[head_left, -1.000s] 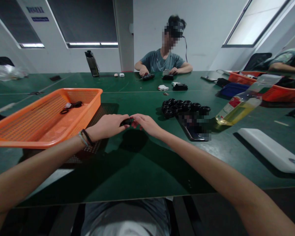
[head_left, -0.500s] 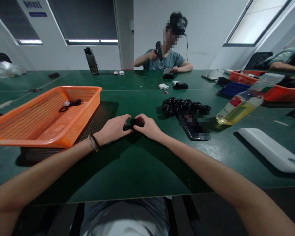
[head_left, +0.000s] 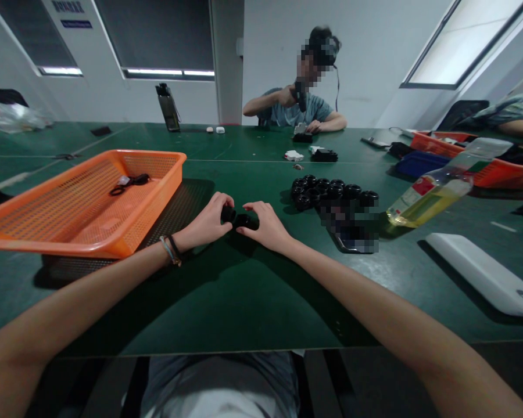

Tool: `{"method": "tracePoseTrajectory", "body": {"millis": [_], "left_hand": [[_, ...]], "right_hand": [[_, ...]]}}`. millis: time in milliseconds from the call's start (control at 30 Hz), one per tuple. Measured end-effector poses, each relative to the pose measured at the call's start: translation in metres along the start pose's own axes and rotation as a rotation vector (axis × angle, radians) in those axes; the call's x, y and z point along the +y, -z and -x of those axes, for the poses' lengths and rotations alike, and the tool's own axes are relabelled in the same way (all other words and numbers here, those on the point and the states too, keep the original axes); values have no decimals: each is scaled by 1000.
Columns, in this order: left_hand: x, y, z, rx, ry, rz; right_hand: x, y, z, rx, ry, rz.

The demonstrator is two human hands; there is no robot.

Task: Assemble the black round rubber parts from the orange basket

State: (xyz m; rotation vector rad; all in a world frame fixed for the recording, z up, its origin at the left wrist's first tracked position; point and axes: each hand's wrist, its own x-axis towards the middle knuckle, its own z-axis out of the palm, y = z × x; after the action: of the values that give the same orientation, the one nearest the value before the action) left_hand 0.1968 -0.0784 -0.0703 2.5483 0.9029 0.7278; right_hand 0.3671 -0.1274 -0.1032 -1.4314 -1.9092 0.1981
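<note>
The left hand [head_left: 209,223] is curling its fingers around one end of a small black part [head_left: 239,219], while the right hand [head_left: 265,223] is pinching the other end between thumb and fingertips. Both hands are meeting low over the green tabletop [head_left: 226,302], holding the part just above it, near the middle. A dark band and a pale one are sitting on the left wrist.

Just left of the left hand, an orange basket [head_left: 70,232] is resting on a dark mesh tray [head_left: 178,203]; a black ring and cord [head_left: 128,182] are lying inside the basket. To the right of the right hand, a cluster of black rings [head_left: 331,191] is sitting on the tabletop, with a dark flat device [head_left: 353,244] lying next to it. Farther right, a bottle [head_left: 431,194] of yellow liquid is lying tilted, and a white slab [head_left: 475,270] is lying near the tabletop's edge.

Across the tabletop a person [head_left: 296,107] in a grey shirt is sitting and holding a dark tool up in one hand, with small black and white pieces [head_left: 309,155] lying in front of them. A dark flask [head_left: 168,107] is standing at the far side. At the far right, another person's arm [head_left: 514,125] is resting beside more orange baskets [head_left: 497,171] and a blue bin [head_left: 414,162].
</note>
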Motion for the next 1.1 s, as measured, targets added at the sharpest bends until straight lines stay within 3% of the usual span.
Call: {"method": "tracePoseTrajectory", "body": {"millis": [167,333,500,633,733,900,1100], "left_hand": [[6,-10,-3,150,-144,129],[9,-19,-5,230,-217,63],[2,-30,-2,165,-139,15],[-6,-34,-3,24,0,-33],[-9,-33,-6,-43,31,-50],[-10,-32,-7,-17,64,-2],[-12,-34,-6,62,87,281]], "right_hand": [[-3,2,4,94,130,-243],[-9,6,7,169,37,-305],[-4,13,5,249,-33,-170],[11,15,4,188,-102,29],[18,14,3,137,-102,104],[19,13,2,31,-86,142],[19,14,2,74,-104,183]]}}
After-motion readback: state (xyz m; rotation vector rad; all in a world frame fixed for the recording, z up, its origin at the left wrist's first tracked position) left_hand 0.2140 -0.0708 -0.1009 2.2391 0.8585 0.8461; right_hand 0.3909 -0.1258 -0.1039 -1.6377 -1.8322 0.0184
